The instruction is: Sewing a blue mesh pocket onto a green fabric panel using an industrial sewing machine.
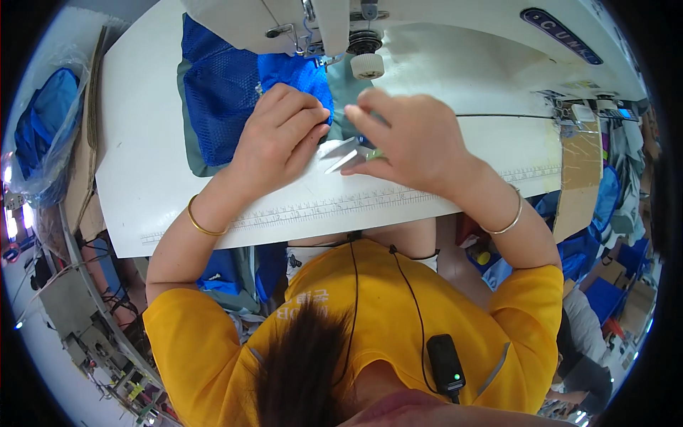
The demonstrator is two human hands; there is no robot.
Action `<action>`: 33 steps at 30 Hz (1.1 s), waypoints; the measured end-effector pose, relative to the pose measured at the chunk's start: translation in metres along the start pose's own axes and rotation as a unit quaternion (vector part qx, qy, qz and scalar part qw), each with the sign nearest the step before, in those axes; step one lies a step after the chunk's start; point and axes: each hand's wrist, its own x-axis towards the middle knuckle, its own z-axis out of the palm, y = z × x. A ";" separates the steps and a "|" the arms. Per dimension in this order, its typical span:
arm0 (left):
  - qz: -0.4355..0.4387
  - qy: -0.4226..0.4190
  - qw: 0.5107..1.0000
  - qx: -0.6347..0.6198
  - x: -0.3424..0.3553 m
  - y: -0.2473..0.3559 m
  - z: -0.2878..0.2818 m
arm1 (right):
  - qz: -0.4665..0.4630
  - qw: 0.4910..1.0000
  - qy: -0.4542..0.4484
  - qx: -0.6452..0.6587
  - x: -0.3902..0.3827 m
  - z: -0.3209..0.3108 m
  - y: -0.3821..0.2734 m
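My left hand presses down on a blue mesh fabric piece with grey-green backing, its fingers curled over the fabric's right edge. My right hand grips small thread snips, whose pale blades point left toward the left hand's fingertips. Both hands sit on the white sewing table, just in front of the white sewing machine head and its presser foot. The snips' handle is mostly hidden in my palm.
A ruler strip runs along the table's near edge. A white thread spool stands under the machine. A plastic bag with blue cloth hangs at left. Blue bins and fabric piles lie at right.
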 end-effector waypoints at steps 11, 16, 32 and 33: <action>-0.007 -0.016 0.997 0.078 -0.003 0.007 0.003 | 0.084 0.990 0.096 -0.066 0.003 0.013 0.027; -0.021 -0.025 0.997 0.068 -0.004 0.006 0.002 | 0.062 0.987 0.132 -0.059 0.009 0.021 0.028; 0.034 -0.015 0.992 0.117 0.004 0.004 -0.003 | 0.033 0.994 0.094 -0.054 0.008 0.025 0.028; 0.047 -0.017 0.990 0.135 0.005 0.004 -0.005 | 0.027 0.994 0.093 -0.053 0.008 0.026 0.028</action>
